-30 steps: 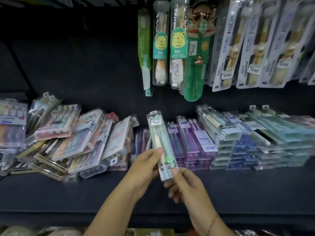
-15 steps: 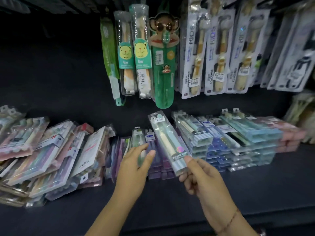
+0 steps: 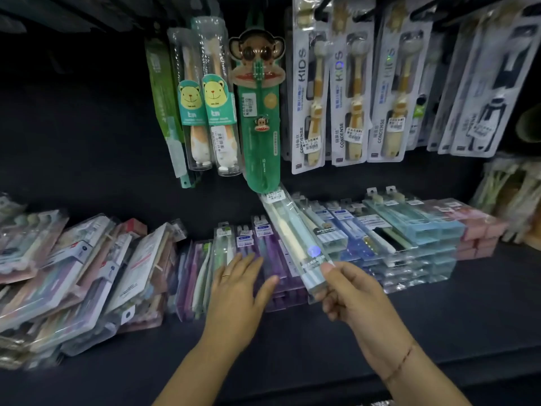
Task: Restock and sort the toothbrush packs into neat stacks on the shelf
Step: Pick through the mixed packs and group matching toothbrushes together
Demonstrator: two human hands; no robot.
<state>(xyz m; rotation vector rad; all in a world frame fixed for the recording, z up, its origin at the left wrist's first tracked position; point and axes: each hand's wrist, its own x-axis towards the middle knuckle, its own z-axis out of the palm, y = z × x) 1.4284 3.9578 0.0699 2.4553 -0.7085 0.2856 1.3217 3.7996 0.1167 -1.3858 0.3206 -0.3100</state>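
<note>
clear toothbrush pack point(image 3: 295, 244) pinched at near end by right hand point(image 3: 354, 300); left hand point(image 3: 237, 294) flat, fingers spread, on purple stack point(image 3: 275, 259).

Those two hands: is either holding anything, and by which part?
The right hand pinches a clear toothbrush pack by its near, bottom end. The left hand holds nothing; its straight fingers spread over the purple packs.

Loose pile of packs point(image 3: 79, 271) left on shelf point(image 3: 439, 323); purple stack point(image 3: 275, 259) centre; blue stacks point(image 3: 389, 238) right; hanging packs point(image 3: 263, 112) behind, above.
</note>
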